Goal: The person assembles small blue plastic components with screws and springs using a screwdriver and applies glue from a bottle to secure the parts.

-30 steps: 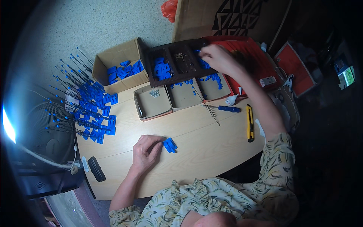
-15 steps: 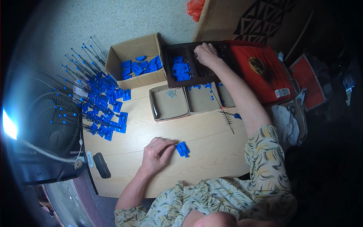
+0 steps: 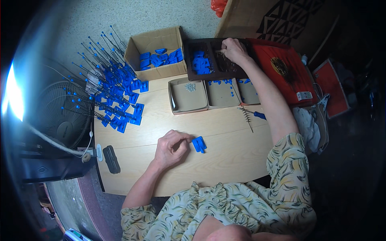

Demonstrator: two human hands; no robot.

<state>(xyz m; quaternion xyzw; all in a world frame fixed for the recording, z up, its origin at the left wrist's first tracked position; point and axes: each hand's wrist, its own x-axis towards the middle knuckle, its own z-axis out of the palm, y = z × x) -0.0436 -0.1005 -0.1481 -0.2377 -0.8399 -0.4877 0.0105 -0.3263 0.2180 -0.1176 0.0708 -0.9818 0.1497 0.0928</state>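
Observation:
My left hand (image 3: 172, 149) rests on the table with thumb and forefinger pinched together at the edge of a small blue plastic part (image 3: 199, 144). That part lies on the wood in front of me. Far off, my right hand (image 3: 234, 50) reaches into the right compartment of a dark brown tray (image 3: 215, 69), fingers closed and pointing down. Thin pale slivers show by its fingertips; what they grip is too small to make out. More blue parts (image 3: 201, 63) fill the tray's left compartment.
A cardboard box (image 3: 161, 72) holds blue parts. Assembled blue bases with springs and ball-tipped rods (image 3: 120, 90) crowd the left, near a fan (image 3: 62, 116). Shallow card trays (image 3: 189, 108) hold small beads. A spring on a rod (image 3: 246, 115) and a blue-handled tool (image 3: 260, 115) lie right.
The whole view has shifted, so the table sits slightly higher and further right. My right hand stays in the dark tray, where thin pale slivers now show. My left hand stays beside the blue part.

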